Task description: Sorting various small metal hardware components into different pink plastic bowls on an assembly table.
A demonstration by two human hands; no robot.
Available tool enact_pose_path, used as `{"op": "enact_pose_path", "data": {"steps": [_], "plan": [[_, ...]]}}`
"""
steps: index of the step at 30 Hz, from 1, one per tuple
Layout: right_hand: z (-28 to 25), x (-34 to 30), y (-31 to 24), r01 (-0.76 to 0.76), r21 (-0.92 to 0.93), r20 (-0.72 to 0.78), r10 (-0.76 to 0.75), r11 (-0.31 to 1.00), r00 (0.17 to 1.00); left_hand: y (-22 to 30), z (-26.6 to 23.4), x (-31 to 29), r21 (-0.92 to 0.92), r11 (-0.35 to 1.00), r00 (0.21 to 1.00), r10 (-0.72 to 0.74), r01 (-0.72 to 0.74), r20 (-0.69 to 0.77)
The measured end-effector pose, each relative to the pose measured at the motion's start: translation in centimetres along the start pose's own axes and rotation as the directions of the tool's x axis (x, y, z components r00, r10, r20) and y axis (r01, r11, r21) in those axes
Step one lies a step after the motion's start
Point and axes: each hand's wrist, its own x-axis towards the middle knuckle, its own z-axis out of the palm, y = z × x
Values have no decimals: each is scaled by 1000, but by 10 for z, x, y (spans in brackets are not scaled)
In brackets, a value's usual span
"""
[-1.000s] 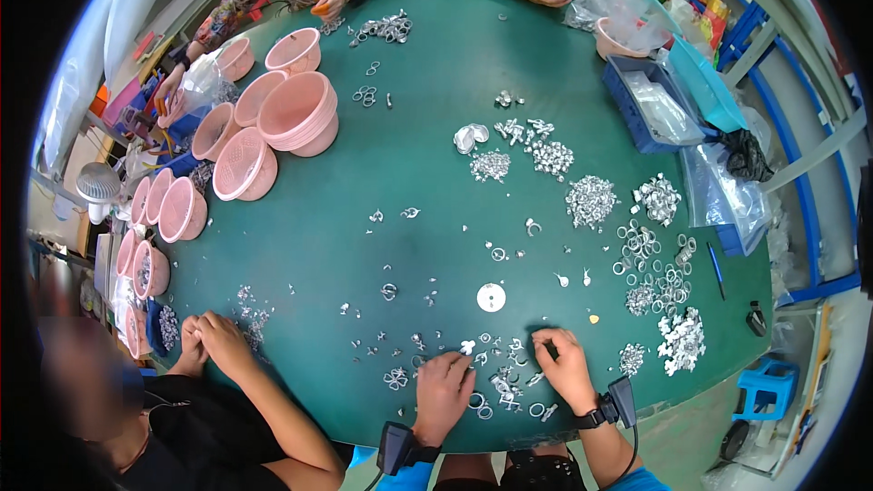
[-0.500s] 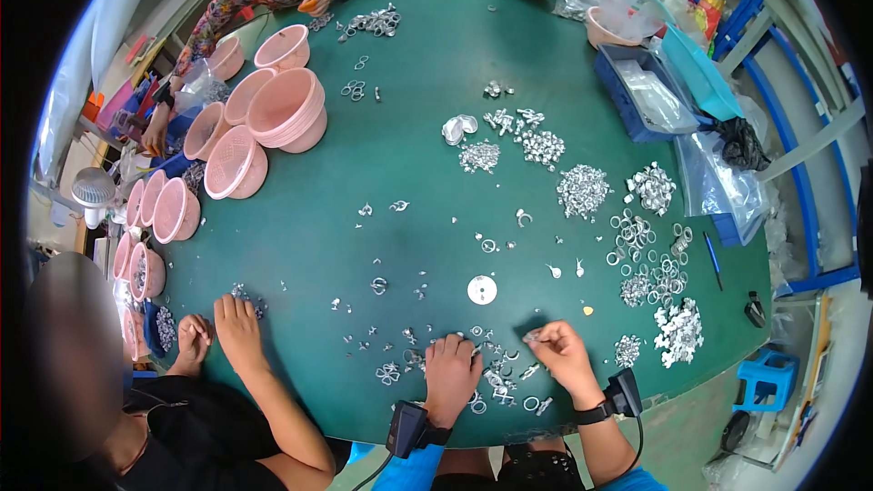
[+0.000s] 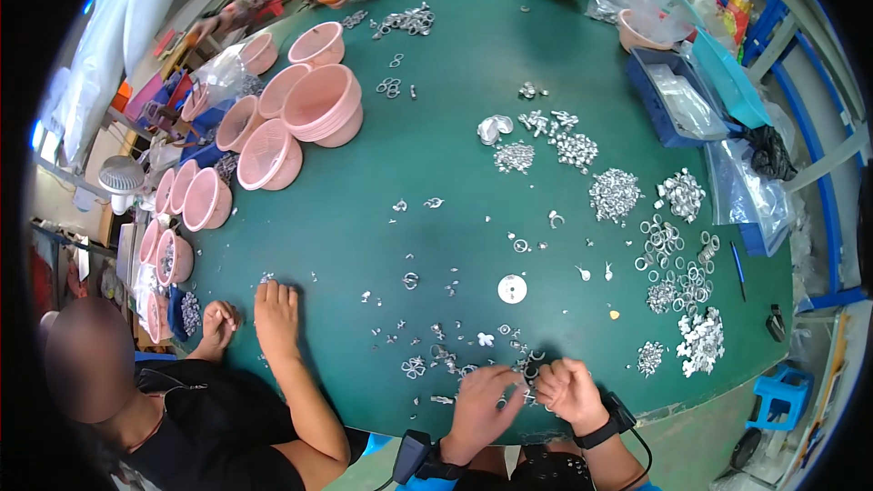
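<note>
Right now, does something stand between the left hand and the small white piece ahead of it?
Nothing visible stands between the left hand and the small white piece; loose silver parts lie left of that path.

Shiny metal pieces (image 3: 615, 195) on a smooth, matt tabletop (image 3: 391, 159).

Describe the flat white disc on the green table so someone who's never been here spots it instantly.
Find the large green table, then its near side, where the wearer's bare left hand and bare right hand are. Beyond them, toward the table's middle, lies the flat white disc. Unlike the small silvery pieces around it, it is a broad circle with a small central hole.
</note>
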Motion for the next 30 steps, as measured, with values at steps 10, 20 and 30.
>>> {"op": "enact_pose_path", "data": {"steps": [10, 20, 30], "plan": [[23, 34, 16, 141, -980, 80, -367, 143, 927, -55, -10, -54, 167, 986, 998, -32, 24, 45], [30, 29, 13, 16, -909, 171, -338, -415, 926, -82, -39, -36, 406, 804, 873, -266, 434, -408], [24, 32, 46, 143, -870, 278, -230, -473, 932, -84, -33, -35, 68, 943, 883, -278, 326, -379]]}}
